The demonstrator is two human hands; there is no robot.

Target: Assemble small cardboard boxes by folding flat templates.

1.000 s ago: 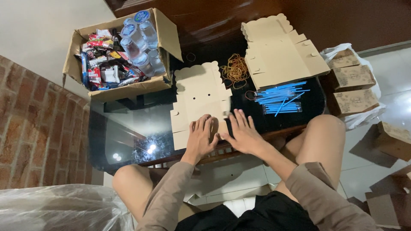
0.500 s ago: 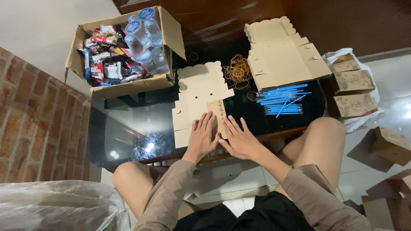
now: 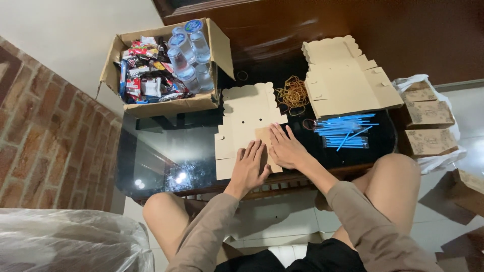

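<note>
Pressing flat with open palms and gripping nothing, the left hand [image 3: 250, 168] and right hand [image 3: 285, 148] lay on the die-cut cardboard sheet [image 3: 243, 121] atop the glass table [image 3: 166, 151].

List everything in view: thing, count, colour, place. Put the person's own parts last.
flat die-cut cardboard box blank: one, tan, on the table under both hands
stack of flat cardboard blanks: one stack, tan, table's far right
rubber bands: a pile, tan, between the blanks
thin plastic straws: a bundle, blue, table right
open cardboard carton: one, brown, table's far left, holding water bottles and snack packets
clear water bottles: several, blue caps, in the carton
folded small boxes: at least three, brown, right of the table
black glass table: one
left hand: flat on the blank
right hand: flat on the blank
</note>
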